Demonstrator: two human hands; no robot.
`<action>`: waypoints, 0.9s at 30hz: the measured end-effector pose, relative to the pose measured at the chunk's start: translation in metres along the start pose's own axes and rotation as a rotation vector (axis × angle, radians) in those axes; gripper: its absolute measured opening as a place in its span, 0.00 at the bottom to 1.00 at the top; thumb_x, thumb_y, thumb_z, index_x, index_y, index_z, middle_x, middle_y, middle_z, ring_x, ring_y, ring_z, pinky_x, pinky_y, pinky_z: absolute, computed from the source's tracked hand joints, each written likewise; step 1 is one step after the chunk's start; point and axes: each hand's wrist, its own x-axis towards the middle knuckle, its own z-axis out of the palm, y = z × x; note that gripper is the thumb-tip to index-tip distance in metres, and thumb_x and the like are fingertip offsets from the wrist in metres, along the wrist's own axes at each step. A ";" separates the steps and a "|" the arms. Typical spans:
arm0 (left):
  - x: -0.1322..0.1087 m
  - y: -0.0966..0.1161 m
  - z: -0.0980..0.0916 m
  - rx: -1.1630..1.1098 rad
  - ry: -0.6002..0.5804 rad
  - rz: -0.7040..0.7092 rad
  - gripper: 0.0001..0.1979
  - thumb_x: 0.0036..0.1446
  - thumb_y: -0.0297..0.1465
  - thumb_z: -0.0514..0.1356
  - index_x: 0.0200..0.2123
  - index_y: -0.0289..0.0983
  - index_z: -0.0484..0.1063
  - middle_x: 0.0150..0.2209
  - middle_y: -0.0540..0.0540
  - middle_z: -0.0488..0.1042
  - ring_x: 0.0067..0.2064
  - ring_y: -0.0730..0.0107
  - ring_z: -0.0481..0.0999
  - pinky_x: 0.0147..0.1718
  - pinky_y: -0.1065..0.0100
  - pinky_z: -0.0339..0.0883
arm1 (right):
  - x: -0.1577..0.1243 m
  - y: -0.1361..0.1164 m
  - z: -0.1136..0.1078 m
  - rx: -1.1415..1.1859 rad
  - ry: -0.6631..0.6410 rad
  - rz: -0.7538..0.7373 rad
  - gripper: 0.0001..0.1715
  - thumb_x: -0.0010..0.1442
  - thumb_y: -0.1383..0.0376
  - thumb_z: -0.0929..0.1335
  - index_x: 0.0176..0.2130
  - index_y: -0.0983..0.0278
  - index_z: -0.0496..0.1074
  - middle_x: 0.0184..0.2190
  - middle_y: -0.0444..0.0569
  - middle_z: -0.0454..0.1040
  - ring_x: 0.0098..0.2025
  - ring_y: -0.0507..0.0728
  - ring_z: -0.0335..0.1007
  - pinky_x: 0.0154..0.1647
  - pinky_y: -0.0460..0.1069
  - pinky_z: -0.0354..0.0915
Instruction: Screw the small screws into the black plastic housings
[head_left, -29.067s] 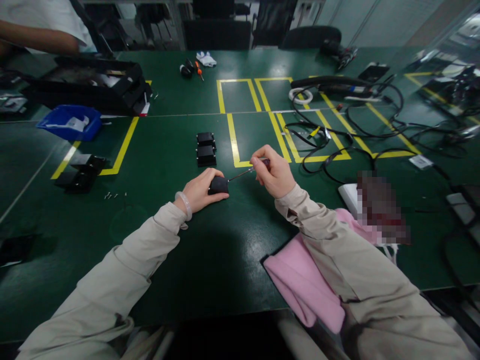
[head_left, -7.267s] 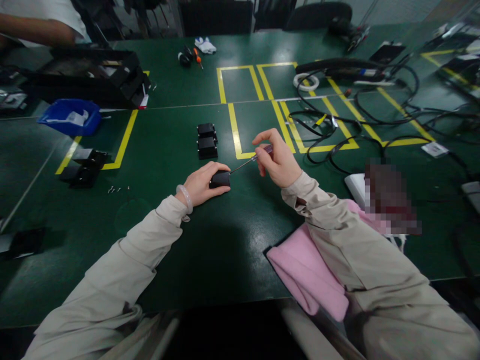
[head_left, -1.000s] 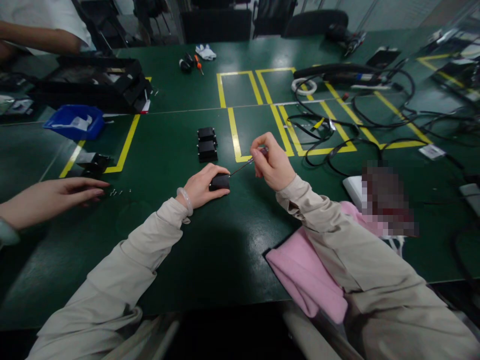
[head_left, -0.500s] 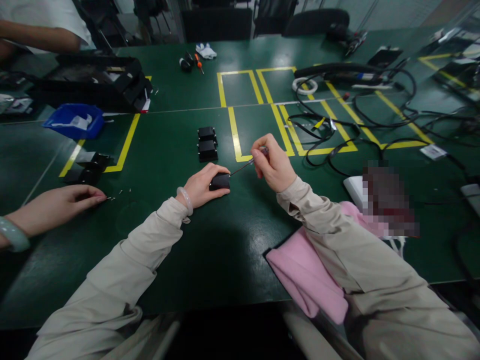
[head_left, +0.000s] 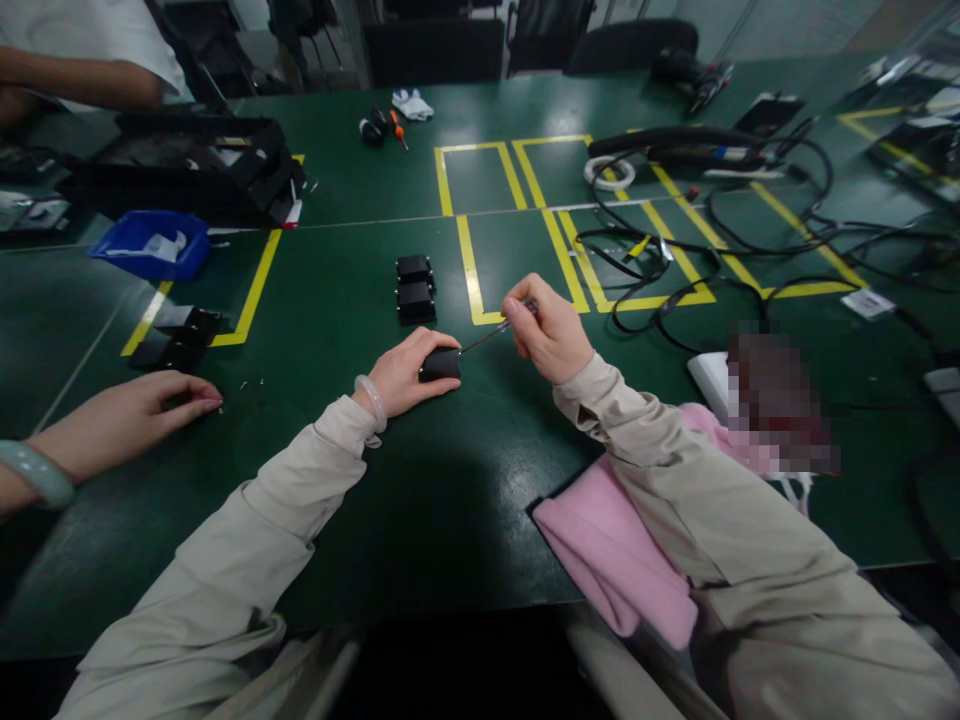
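On the green table, my left hand (head_left: 401, 373) grips a small black box (head_left: 441, 365) between thumb and fingers. My right hand (head_left: 551, 328) is closed round the handle of a screwdriver (head_left: 486, 339). Its thin shaft slants down to the left, and the tip meets the right end of the box, at what looks like a small screw. Beyond my left hand, similar black boxes (head_left: 415, 300) stand in a short row, with small shiny screw heads at their sides.
At the left, a co-worker's hand (head_left: 169, 400) touches tiny screws near more black parts (head_left: 180, 335). A blue bin (head_left: 154, 245) lies behind it. Tangled black cables (head_left: 675, 250) spread at the right. A pink cloth (head_left: 615, 560) lies under my right forearm.
The co-worker's hand has shifted slightly right and down over the tiny screws. My hands, the box and the screwdriver stay almost in place; my right hand has tilted very slightly.
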 end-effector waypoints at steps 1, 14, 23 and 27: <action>0.000 0.000 0.000 0.001 0.001 0.001 0.22 0.58 0.40 0.65 0.53 0.39 0.69 0.49 0.43 0.71 0.51 0.57 0.73 0.51 0.58 0.68 | 0.000 0.000 0.000 -0.004 0.002 -0.004 0.20 0.69 0.48 0.60 0.34 0.60 0.59 0.26 0.42 0.64 0.27 0.50 0.60 0.30 0.48 0.57; -0.001 -0.002 0.001 0.007 0.010 0.003 0.22 0.58 0.40 0.65 0.53 0.39 0.69 0.49 0.43 0.72 0.50 0.57 0.73 0.50 0.59 0.68 | 0.001 0.000 0.001 -0.021 0.009 -0.007 0.18 0.69 0.50 0.59 0.35 0.60 0.59 0.28 0.43 0.65 0.29 0.50 0.61 0.30 0.48 0.59; 0.001 -0.001 0.001 -0.003 0.002 -0.003 0.22 0.58 0.40 0.65 0.53 0.39 0.69 0.49 0.43 0.71 0.50 0.57 0.73 0.50 0.59 0.68 | 0.003 -0.004 -0.001 -0.044 0.005 -0.002 0.16 0.69 0.51 0.60 0.36 0.59 0.59 0.27 0.42 0.64 0.29 0.51 0.63 0.33 0.49 0.60; 0.001 0.000 0.000 0.000 -0.007 -0.014 0.22 0.58 0.40 0.65 0.53 0.39 0.69 0.49 0.43 0.71 0.50 0.57 0.73 0.50 0.58 0.68 | 0.005 -0.003 -0.002 -0.058 -0.007 -0.003 0.16 0.69 0.52 0.59 0.33 0.59 0.58 0.26 0.42 0.64 0.28 0.51 0.62 0.33 0.49 0.60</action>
